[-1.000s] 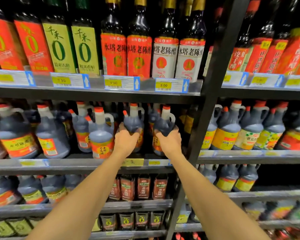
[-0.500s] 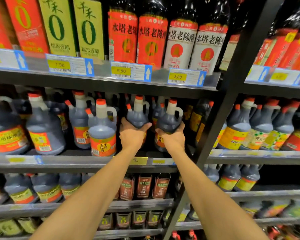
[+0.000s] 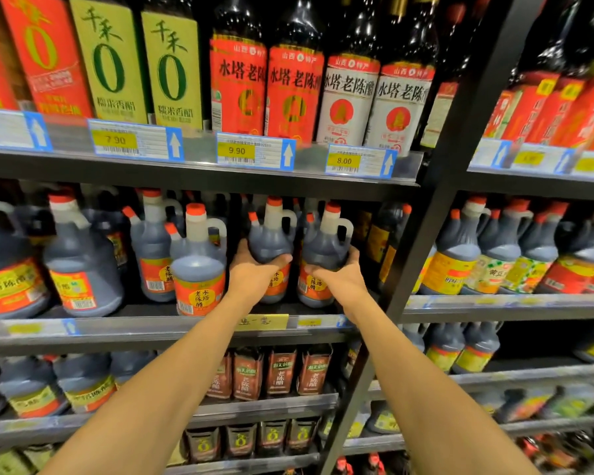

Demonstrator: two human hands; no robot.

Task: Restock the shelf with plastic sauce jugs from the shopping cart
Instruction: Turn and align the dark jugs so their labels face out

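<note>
Two jugs are in hand at once, one per hand, both at the front edge of the middle shelf near its right end, beside the black upright. The left hand wraps the belly of the left jug, thumb across its front; the right hand cups the right jug from below and the side. Whether their bases rest on the shelf I cannot tell, since the hands cover them. I judge this pair nearly placed, with only letting go and squaring up left. The shopping cart is out of view, so how many jugs remain is unknown. Just to the left at the front edge stands one matching jug with a red cap. Farther back, more red caps show in at least one row behind, too crowded and dim to count. Above, three readable price tags line the upper shelf's edge.
</note>
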